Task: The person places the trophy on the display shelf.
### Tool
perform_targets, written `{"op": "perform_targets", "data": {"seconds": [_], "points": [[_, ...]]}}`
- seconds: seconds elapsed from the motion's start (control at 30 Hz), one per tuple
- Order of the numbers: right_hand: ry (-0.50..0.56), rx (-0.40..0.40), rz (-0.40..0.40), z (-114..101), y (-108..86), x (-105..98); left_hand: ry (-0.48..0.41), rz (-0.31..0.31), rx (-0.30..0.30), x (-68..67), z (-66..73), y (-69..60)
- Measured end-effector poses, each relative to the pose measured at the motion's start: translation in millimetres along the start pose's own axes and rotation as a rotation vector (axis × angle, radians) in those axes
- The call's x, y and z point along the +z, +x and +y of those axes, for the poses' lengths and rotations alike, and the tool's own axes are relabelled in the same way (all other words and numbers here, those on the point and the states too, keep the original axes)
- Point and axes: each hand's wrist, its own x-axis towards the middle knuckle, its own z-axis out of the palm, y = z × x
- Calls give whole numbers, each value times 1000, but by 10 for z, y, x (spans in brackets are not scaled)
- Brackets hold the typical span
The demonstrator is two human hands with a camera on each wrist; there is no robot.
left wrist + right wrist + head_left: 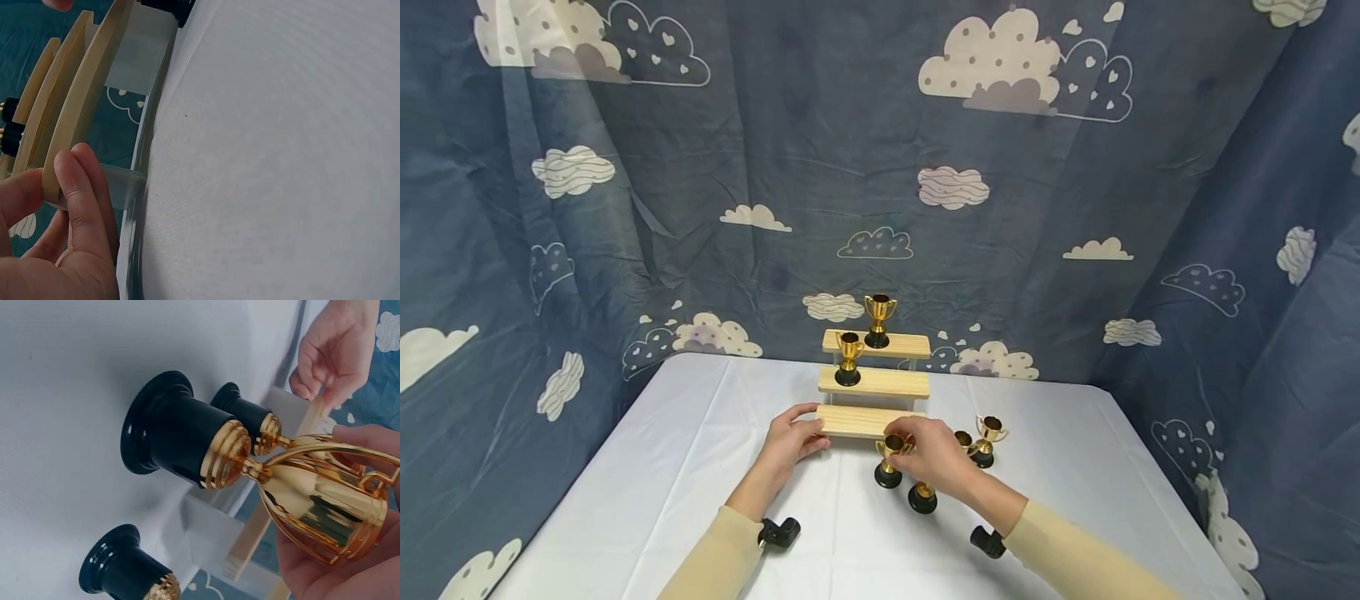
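Note:
At the left end of the lowest wooden shelf [857, 421], my left hand [786, 454] grips the board between thumb and fingers; the left wrist view shows the fingertips on both faces of its end [81, 119]. My right hand [936, 454] pinches the cup of a gold trophy [888, 473] with a black base, just in front of that shelf. Whether its base touches the cloth I cannot tell. A second trophy [922, 498] stands under my right hand, large in the foreground of the right wrist view [181, 437], partly covering the pinched trophy [247, 415].
One trophy [878, 321] stands on the top shelf [910, 346], another [847, 367] on the middle shelf [895, 382], left of centre. Two more trophies, one [988, 437] upright and one [964, 440] partly hidden, are right of the stand. A patterned curtain [835, 167] hangs behind the white-covered table [700, 433].

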Motion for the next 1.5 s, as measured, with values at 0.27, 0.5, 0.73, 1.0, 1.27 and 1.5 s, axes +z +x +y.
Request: {"op": "perform_targets", "data": {"seconds": [0.27, 0.5, 0.73, 1.0, 1.27, 1.5], "points": [[-3, 6, 5, 11, -23, 40, 4, 4, 3, 4, 1, -13], [-9, -9, 0, -45, -8, -23, 3, 6, 1, 3, -1, -1], [14, -38, 15, -115, 21, -158, 0, 0, 5, -1, -13, 1], [26, -45, 54, -178, 53, -313, -2, 1, 1, 4, -13, 3], [61, -42, 100, -276, 126, -500, 5, 3, 1, 2, -12, 12], [104, -4, 124, -315, 257, -684, 1, 4, -9, 4, 5, 8]]}}
